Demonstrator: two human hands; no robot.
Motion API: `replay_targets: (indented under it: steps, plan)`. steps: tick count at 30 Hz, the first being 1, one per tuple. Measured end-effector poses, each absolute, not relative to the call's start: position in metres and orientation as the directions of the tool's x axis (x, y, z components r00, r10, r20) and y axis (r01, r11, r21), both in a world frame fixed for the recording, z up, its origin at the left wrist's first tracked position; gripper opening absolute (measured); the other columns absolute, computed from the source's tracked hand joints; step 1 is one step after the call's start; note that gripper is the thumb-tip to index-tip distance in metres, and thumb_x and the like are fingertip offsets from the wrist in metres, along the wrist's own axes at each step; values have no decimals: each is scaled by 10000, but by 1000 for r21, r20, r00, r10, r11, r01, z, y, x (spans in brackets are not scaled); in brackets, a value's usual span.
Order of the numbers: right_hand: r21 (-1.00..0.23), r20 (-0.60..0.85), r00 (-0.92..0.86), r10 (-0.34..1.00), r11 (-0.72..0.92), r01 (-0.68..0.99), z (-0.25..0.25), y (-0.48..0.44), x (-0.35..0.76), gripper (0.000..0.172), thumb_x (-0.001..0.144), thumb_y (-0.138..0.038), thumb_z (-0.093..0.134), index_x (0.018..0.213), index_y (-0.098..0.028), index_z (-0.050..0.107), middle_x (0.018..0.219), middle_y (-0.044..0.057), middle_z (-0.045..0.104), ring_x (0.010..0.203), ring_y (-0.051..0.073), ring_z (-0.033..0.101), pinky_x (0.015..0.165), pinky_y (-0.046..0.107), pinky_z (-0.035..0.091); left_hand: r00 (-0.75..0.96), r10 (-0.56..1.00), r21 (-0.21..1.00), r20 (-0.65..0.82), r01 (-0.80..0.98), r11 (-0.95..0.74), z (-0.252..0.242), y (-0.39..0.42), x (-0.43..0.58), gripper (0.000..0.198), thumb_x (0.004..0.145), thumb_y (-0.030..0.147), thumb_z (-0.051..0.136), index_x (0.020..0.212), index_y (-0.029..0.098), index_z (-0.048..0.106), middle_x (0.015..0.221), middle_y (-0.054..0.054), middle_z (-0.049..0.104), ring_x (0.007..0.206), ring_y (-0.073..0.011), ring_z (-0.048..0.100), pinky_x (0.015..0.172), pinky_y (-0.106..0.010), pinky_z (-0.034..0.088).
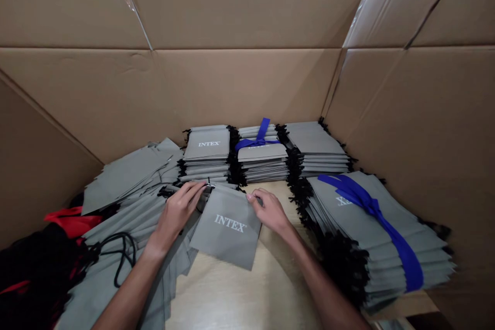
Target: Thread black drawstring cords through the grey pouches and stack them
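A grey drawstring pouch [228,229] printed INTEX lies on the wooden surface in front of me. My left hand [178,211] pinches its top left corner with closed fingers. My right hand [270,211] grips its top right edge. Behind the pouch stand neat stacks of the same grey pouches [207,157], one tied with a blue ribbon [260,139]. A large bundle bound by a blue ribbon [381,227] lies to my right. Loose grey pouches [127,175] are spread in a heap to my left.
Tall cardboard walls [240,87] enclose the work area on three sides. Red and black fabric [58,237] with a black cord [119,252] lies at the left. Bare wooden tabletop [232,294] shows between my arms.
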State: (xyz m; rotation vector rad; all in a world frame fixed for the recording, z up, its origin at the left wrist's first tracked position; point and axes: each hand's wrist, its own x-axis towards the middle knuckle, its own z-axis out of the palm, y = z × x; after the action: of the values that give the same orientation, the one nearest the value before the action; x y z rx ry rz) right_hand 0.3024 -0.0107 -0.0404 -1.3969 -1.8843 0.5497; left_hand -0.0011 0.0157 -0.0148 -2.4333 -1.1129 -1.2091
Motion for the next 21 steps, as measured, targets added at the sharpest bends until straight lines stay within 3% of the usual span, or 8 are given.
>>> replay_targets:
  steps: [4, 8, 13, 17, 21]
  plan:
    - [-639, 335, -131, 933, 327, 696, -41, -13, 303, 327, 1127, -407, 551, 891, -253, 717, 920, 37, 690, 848, 215, 667, 716, 297, 440, 344, 565, 196, 750, 700, -686, -12, 18, -1, 223, 1133, 309, 583, 1151, 226, 789, 1032, -82, 776, 943, -241, 754, 873, -340, 599]
    - [-581, 411, -149, 900, 384, 718, -40, -14, 307, 247, 1131, -409, 589, 1017, -276, 764, 1021, 43, 682, 893, 211, 683, 738, 291, 466, 257, 669, 377, 698, 663, -647, -8, 18, 2, 232, 1105, 352, 594, 1005, 225, 760, 982, -69, 751, 930, -235, 729, 868, -332, 585]
    - [-559, 433, -198, 879, 434, 706, -39, -12, 312, 229, 1118, -427, 639, 1028, -286, 795, 1050, 46, 666, 884, 200, 675, 737, 288, 489, 224, 801, 561, 556, 609, -560, -7, 13, 4, 300, 1091, 431, 569, 910, 234, 704, 901, -34, 752, 828, -218, 718, 741, -291, 561]
    - [-638, 425, -196, 884, 445, 628, -43, -10, 312, 193, 1101, -382, 667, 1023, -263, 798, 1044, 53, 670, 953, 215, 696, 859, 317, 546, 253, 797, 557, 548, 601, -573, -8, 10, 7, 279, 1082, 422, 577, 945, 240, 739, 919, -38, 774, 836, -223, 730, 673, -280, 535]
    - [-667, 409, -157, 899, 412, 620, -44, -9, 312, 173, 1051, -388, 740, 968, -247, 798, 977, 46, 662, 909, 220, 676, 862, 326, 560, 307, 760, 504, 572, 600, -622, -11, 9, 9, 248, 1086, 353, 576, 964, 242, 761, 904, -33, 783, 828, -214, 735, 753, -288, 563]
